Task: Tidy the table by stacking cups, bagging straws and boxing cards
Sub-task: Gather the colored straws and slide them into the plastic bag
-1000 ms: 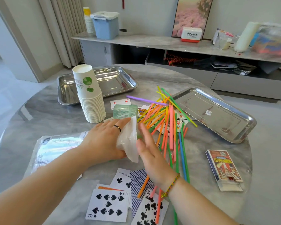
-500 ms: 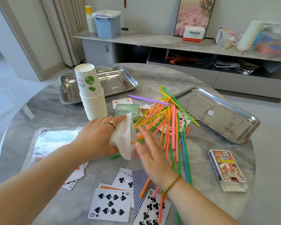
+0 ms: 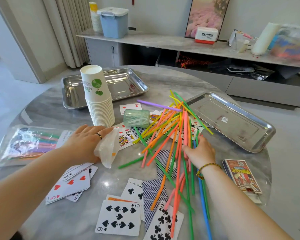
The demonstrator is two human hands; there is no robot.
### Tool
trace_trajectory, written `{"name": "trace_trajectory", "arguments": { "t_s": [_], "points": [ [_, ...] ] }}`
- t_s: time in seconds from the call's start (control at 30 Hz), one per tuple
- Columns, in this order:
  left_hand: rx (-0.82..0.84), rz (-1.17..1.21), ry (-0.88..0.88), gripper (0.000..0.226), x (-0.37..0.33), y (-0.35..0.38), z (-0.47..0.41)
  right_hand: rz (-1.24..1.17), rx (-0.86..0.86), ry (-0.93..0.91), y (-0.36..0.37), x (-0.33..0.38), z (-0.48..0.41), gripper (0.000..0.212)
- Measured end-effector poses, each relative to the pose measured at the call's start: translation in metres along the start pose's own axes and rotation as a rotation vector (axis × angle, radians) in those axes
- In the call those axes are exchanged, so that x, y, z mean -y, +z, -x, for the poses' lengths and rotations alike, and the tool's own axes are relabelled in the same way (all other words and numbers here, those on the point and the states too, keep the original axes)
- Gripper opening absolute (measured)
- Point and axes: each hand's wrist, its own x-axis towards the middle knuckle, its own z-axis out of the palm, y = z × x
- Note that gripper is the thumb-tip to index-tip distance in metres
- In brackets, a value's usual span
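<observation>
While the round marble table (image 3: pixel 47 111) is filling most of the frame, two steel trays are sitting on its far side: one tray (image 3: pixel 126 84) at upper left of centre, the other tray (image 3: pixel 232 125) lying at an angle at right. A loose pile of coloured straws (image 3: pixel 185 129) is fanning out from the centre down to the bottom edge, crossing over several cards, with a purple straw (image 3: pixel 158 105) lying across its upper end. At the left edge a sealed packet of straws (image 3: pixel 33 144) is lying flat. A tall stack of paper cups (image 3: pixel 100 108) is standing upside down just in front of the left tray. Playing cards (image 3: pixel 119 217) are lying scattered, some face up and some face down, at lower centre, lower left and under the straws.

The left hand (image 3: pixel 85 142) is hovering palm down at centre left with its fingers nearly straight, holding a thin plastic bag (image 3: pixel 108 151) that is hanging bunched from its thumb side; the thumb itself is hidden. The right hand (image 3: pixel 200 151) is reaching into the straw pile right of centre, fingers stretched forward among the straws and thumb spread out to the left, gripping nothing that shows.

A card box (image 3: pixel 241 175) is lying at lower right, just beside the right wrist. A small green tub (image 3: pixel 137 118) is lying on its side between the cups and the straws.
</observation>
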Motion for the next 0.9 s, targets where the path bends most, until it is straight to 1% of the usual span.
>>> {"name": "trace_trajectory", "arguments": {
  "t_s": [0.13,0.2,0.3,0.4,0.5,0.67,0.83,0.9],
  "points": [
    [-0.003,-0.016,0.013,0.105,0.003,0.001,0.003,0.115,-0.020,0.047,-0.002,0.013,-0.010,0.074],
    [-0.011,0.016,0.017,0.106,0.004,0.002,0.008,0.179,-0.006,0.064,0.000,0.024,-0.013,0.077],
    [-0.057,0.059,0.033,0.100,0.007,0.006,0.015,0.220,0.015,0.087,0.005,0.036,-0.017,0.078],
    [-0.073,0.131,0.032,0.094,0.009,0.017,0.020,0.175,0.023,0.125,0.009,0.044,-0.023,0.076],
    [-0.065,0.182,0.030,0.093,0.010,0.026,0.021,0.163,0.023,0.152,0.012,0.048,-0.030,0.069],
    [-0.066,0.240,0.033,0.087,0.007,0.027,0.017,0.134,0.019,0.160,0.021,0.051,-0.037,0.049],
    [-0.071,0.256,0.032,0.085,0.008,0.026,0.018,0.089,0.027,0.183,0.020,0.045,-0.043,0.039],
    [-0.083,0.270,0.024,0.085,0.007,0.026,0.018,0.052,0.042,0.179,0.018,0.043,-0.044,0.029]
  ]
}}
